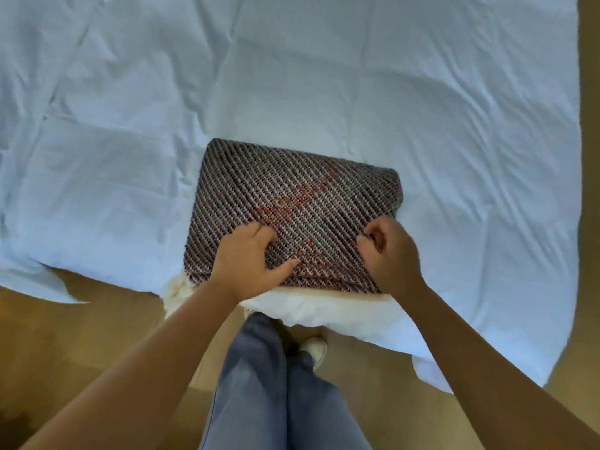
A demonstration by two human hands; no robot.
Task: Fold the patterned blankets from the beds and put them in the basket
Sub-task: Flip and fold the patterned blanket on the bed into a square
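2 hands (pixel 248 254) (pixel 391 251) on folded blanket (pixel 292 196)

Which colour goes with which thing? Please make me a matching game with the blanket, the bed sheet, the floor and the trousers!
Things:
1. patterned blanket
2. bed sheet
3. floor
4. trousers

Colours:
A. grey-blue
B. brown
C. dark stripes with orange patches
D. very pale, almost white

Right pairs: 1-C, 2-D, 3-B, 4-A
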